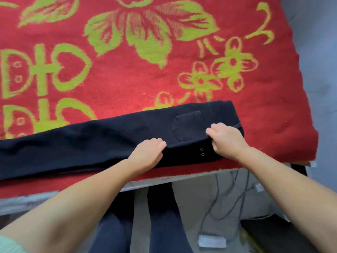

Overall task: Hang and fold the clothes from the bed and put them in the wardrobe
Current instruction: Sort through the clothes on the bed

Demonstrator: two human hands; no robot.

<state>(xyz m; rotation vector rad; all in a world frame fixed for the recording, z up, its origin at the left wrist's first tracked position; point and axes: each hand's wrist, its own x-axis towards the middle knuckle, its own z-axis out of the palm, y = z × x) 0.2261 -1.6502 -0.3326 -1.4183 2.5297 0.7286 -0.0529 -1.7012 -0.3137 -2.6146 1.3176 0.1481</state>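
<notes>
A pair of dark navy trousers (pixel 91 139) lies folded lengthwise along the near edge of the bed, waistband to the right, a back pocket facing up. My left hand (pixel 147 152) grips the near fold of the trousers by the seat, fingers curled over the cloth. My right hand (pixel 226 139) pinches the trousers near the waistband, beside two small metal eyelets (pixel 202 151). The trouser legs run off the left edge of the view.
The bed is covered by a red blanket (pixel 127 84) with large green flower patterns. Its right edge and near corner drop to a grey floor (pixel 200 198) with cables and a small white box (pixel 212 241). My dark-trousered legs stand below.
</notes>
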